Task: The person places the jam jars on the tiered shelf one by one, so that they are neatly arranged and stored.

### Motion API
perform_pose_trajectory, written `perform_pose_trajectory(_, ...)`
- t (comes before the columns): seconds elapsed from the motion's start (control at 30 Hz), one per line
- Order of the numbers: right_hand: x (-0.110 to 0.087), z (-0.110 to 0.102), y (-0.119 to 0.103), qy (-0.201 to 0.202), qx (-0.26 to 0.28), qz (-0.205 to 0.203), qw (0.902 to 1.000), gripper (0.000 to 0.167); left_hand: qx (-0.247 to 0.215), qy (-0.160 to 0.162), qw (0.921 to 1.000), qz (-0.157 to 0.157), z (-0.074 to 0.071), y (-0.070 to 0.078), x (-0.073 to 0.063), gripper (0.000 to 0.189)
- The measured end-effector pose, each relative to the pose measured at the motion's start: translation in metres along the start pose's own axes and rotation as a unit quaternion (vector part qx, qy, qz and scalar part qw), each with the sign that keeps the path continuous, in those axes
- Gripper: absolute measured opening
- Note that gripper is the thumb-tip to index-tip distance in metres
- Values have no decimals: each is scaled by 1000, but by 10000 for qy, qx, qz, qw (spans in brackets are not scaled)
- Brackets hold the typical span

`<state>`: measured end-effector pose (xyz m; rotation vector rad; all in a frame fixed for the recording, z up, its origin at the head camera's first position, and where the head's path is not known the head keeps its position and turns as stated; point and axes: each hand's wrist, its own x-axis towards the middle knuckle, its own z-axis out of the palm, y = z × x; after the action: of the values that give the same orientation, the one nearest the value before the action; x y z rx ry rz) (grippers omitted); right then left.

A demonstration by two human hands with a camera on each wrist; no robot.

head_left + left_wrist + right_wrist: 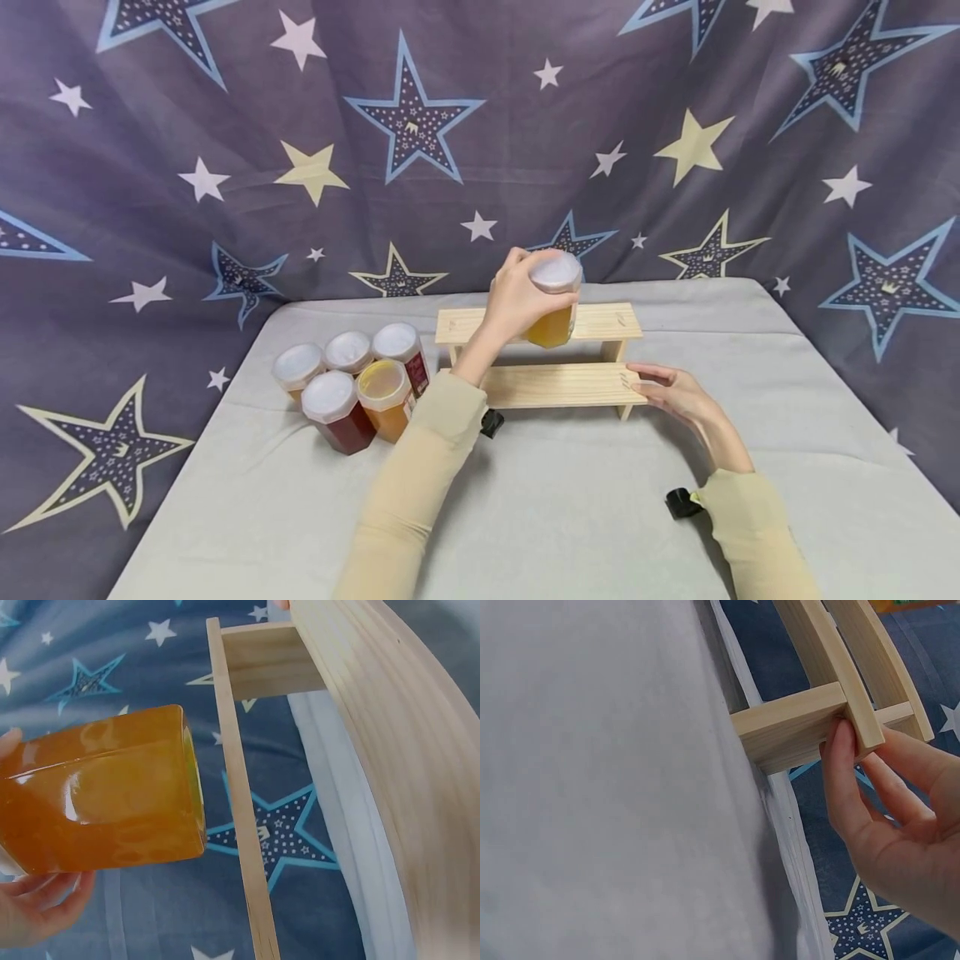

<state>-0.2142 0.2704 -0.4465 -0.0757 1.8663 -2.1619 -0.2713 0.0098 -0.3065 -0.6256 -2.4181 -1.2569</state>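
Observation:
My left hand (517, 296) grips a jar of amber honey (553, 327) with a whitish lid, fingers and thumb round its upper part. In the head view the jar overlaps the upper board of a two-step wooden rack (551, 385). The left wrist view shows a gap between the base of the jar (112, 791) and the edge of that board (244, 810). At the rack's right end, my right hand (678, 396) pinches the lower board between thumb and fingers. Up close in the right wrist view, the thumb (840, 776) presses on the end of the board (862, 724).
Several lidded jars stand grouped on the left of the cloth-covered table (570, 508), among them a dark red jar (348, 429) and an amber jar (390, 417). A dark star-patterned curtain (480, 100) hangs behind the table. Black wrist devices (681, 503) sit at the sleeves.

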Motion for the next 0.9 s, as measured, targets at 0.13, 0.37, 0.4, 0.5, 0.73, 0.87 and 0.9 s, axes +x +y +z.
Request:
perform_pose_trajectory(0.13, 1, 1, 0, 9, -24, 19, 10000, 57, 41, -32, 10000, 56, 8, 3, 6, 57)
perform_pose_trajectory(0.37, 1, 2, 0, -33, -53, 14, 10000, 57, 130, -4, 9998, 132, 21, 8, 15, 57)
perform_pose_trajectory(0.4, 1, 2, 0, -41, -60, 19, 10000, 57, 132, 2, 9998, 129, 23, 8, 16, 57)
perform_pose_trajectory(0.5, 1, 2, -1, -31, -58, 11, 10000, 56, 160, -19, 9998, 140, 28, 10, 19, 57)
perform_pose_trajectory(0.73, 1, 0, -1, -21, -156, 10, 9999, 56, 304, -217, 9991, 194, 41, 9, 24, 58)
perform_pose_trajectory(0.87, 1, 0, 0, -13, -201, 37, 9998, 56, 396, -312, 9986, 129, 48, 7, 26, 59)
perform_pose_trajectory(0.9, 1, 0, -1, -7, -201, 34, 9998, 56, 416, -341, 9985, 99, 49, 7, 26, 59)
